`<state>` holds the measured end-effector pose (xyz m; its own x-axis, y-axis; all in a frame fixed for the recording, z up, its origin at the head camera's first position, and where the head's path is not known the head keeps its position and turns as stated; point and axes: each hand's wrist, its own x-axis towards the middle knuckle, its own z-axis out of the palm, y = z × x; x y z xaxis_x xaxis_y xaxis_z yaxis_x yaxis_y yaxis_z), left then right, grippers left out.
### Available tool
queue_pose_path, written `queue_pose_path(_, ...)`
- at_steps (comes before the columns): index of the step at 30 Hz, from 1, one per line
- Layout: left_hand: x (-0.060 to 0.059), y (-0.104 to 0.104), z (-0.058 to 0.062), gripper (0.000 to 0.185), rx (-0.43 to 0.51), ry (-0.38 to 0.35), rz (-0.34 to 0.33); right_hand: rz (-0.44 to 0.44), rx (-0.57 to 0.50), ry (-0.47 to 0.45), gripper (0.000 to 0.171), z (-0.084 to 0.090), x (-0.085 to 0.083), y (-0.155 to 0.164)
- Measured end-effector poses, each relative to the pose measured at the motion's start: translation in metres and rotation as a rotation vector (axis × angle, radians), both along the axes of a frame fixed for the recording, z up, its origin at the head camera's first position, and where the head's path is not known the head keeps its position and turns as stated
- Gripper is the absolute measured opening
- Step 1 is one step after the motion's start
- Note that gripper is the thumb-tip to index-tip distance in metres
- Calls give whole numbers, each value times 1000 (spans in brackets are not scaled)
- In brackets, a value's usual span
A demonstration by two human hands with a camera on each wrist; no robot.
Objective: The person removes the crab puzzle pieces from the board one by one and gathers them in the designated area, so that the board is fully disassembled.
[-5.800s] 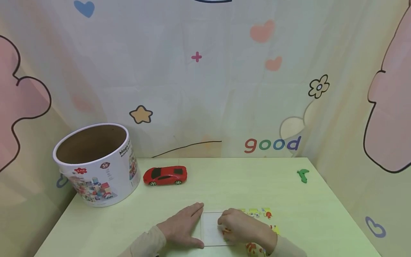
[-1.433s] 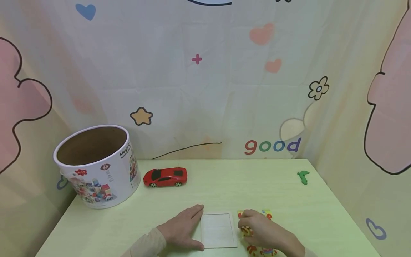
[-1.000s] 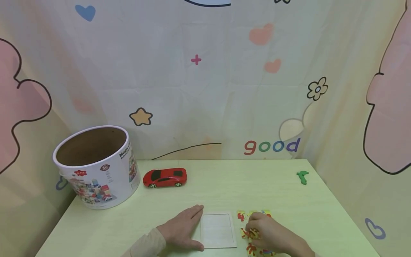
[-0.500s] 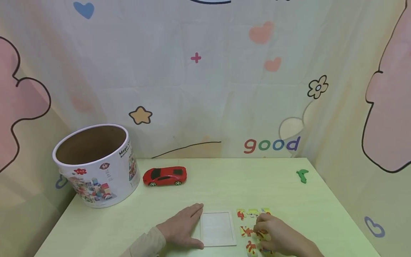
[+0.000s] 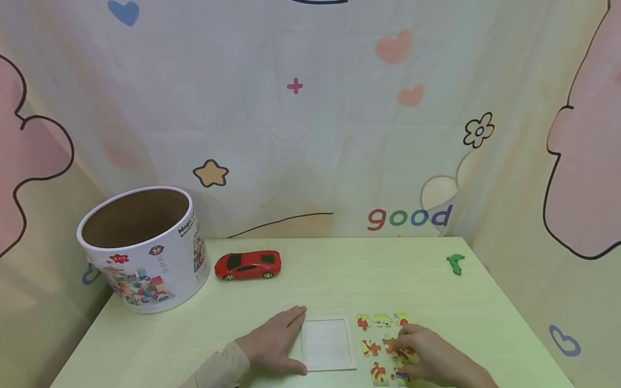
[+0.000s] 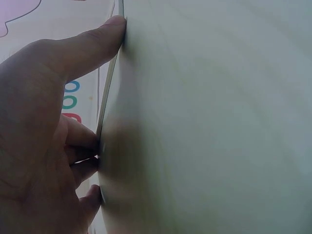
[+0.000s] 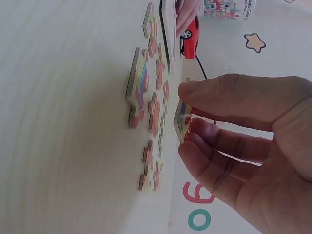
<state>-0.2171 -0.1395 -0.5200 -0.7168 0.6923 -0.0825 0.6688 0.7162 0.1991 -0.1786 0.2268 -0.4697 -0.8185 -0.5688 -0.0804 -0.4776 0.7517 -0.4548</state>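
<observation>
In the head view a shallow square puzzle tray (image 5: 328, 345) lies bare on the table. My left hand (image 5: 274, 340) rests along its left side, thumb and fingers spread and touching the edge; the left wrist view shows this hand (image 6: 36, 131) close up at the tabletop. Right of the tray, my right hand (image 5: 432, 353) is over the loose jigsaw pieces. It pinches one jigsaw piece (image 7: 183, 119) between thumb and fingertips, raised off the table. Several others lie flat in rough rows, among them a red-and-yellow piece (image 5: 371, 348) and a rainbow piece (image 7: 138, 87).
A red toy car (image 5: 248, 265) stands behind the left hand. To its left is a large white bucket (image 5: 160, 264). A small green toy (image 5: 455, 264) lies at the far right of the table (image 5: 359, 280). A printed curtain (image 5: 291, 134) hangs behind.
My right hand has gone from over the tray to the pieces, then shifted right across them, uncovering pieces in the left and middle columns. The left hand has stayed at the tray.
</observation>
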Motion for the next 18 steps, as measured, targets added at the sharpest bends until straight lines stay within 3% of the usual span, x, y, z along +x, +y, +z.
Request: queue_pose_path(18,0,-1,2,110,4,-9,-3,-79,20,-101,19,-3,5,22)
